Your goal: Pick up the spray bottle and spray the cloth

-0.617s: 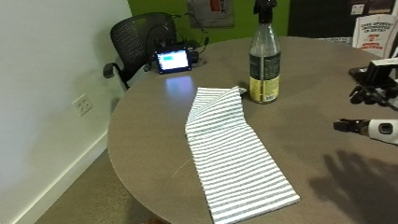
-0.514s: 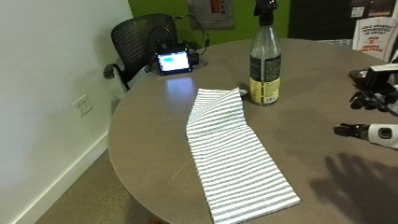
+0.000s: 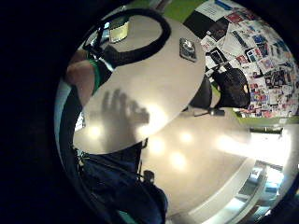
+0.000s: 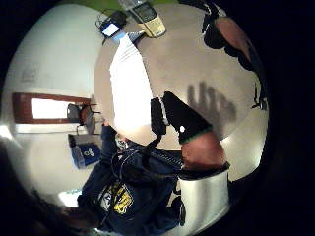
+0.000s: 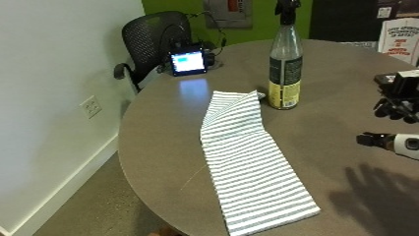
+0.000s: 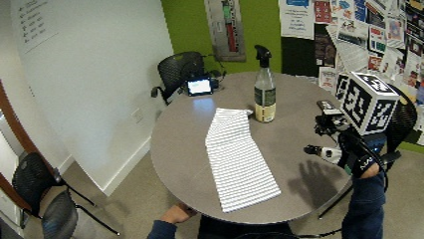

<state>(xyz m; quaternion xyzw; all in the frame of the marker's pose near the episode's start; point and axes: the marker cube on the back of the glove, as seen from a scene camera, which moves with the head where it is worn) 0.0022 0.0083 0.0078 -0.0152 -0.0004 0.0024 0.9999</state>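
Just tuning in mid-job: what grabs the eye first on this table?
A long striped cloth lies flat down the round table. A tall spray bottle stands upright beside its far end, untouched. The gloved right hand hovers over the table's right side, casting a spread-finger shadow.

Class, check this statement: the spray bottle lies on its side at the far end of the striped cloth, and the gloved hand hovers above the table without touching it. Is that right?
Not quite. The spray bottle stands upright, not on its side, as the outside view shows. The rest holds: it is at the far end of the striped cloth, and the gloved hand hovers above the table without touching the bottle.
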